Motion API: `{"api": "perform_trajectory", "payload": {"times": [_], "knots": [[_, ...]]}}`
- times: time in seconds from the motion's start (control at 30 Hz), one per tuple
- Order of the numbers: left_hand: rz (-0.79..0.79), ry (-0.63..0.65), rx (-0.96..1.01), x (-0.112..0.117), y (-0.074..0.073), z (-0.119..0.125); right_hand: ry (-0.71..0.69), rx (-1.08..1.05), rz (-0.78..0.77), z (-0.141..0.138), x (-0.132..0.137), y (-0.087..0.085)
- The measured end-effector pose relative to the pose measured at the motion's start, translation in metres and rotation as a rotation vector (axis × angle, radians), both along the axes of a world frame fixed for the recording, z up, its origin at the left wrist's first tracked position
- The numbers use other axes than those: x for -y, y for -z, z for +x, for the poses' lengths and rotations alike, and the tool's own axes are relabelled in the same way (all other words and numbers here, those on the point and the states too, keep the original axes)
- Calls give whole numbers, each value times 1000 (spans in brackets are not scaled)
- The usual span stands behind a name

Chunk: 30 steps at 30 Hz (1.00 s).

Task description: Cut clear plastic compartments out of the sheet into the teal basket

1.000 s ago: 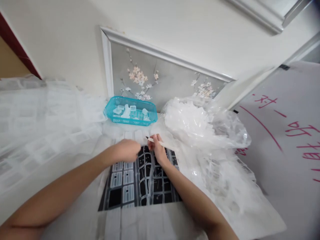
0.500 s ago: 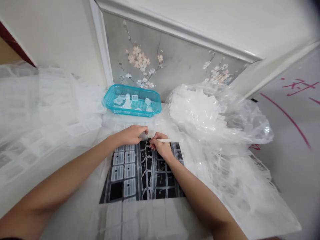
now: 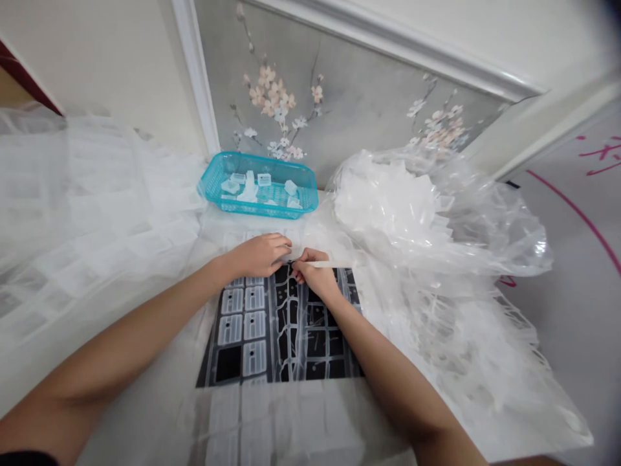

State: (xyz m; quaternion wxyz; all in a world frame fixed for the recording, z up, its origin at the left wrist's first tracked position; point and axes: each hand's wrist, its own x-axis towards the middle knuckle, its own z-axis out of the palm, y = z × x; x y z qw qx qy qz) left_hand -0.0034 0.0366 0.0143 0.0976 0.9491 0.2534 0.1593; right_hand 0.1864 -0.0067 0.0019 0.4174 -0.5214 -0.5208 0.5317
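Note:
My right hand (image 3: 317, 275) is closed on a slim white stick-like tool (image 3: 334, 264), its tip down among the clear plastic strips. To its left, my left hand (image 3: 258, 255) has its fingers curled together at the upper edge of the work; a bit of translucent plastic shows by the fingertips, but what they grip is unclear. Under both hands lies a translucent plastic sheet (image 3: 254, 325) of moulded rectangular pieces, over a black mat (image 3: 228, 364). Whole pieces fill its left columns, apart from one gap, while thin, bent webbing crosses the right part.
A blue basket (image 3: 262, 210) with several small translucent pieces (image 3: 264, 179) stands behind the hands. On the right sit a clear bag of white pieces (image 3: 388, 207) and a heap of plastic webbing (image 3: 466, 349). More moulded sheets (image 3: 121, 188) are piled on the left.
My left hand has shifted slightly right, and its fingers have curled in closer to my right hand. The right hand keeps the white tool at nearly the same spot. The view has tilted slightly.

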Motion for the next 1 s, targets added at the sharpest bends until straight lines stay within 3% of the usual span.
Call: {"api": "perform_trajectory", "payload": {"times": [0.1,0.2,0.27,0.37,0.43,0.5,0.57,0.8,0.9,1.0], "knots": [[-153,-81,147,2,3,4,-4,11,-28,-1,-3,-1],[-439,-381,742,-2,-3,5,-21,34,-40,-2,-5,3],[-566,-529,1166,-6,-19,4,-25,60,-4,-2,-5,8],[-777,-484,1583,-2,-53,3,-16,94,87,0,-2,12],[-997,-409,1696,7,-72,5,-8,80,144,5,-1,9],[-1144,-402,1664,16,-81,9,27,42,206,12,-4,3],[-1189,-417,1587,19,-78,12,85,14,243,21,-10,-3],[-1047,-436,1171,-7,-38,23,140,5,180,35,-33,11],[-670,-428,723,-16,-24,27,109,44,179,33,-34,16],[-256,-332,271,-24,-10,30,97,62,180,33,-35,17]]}}
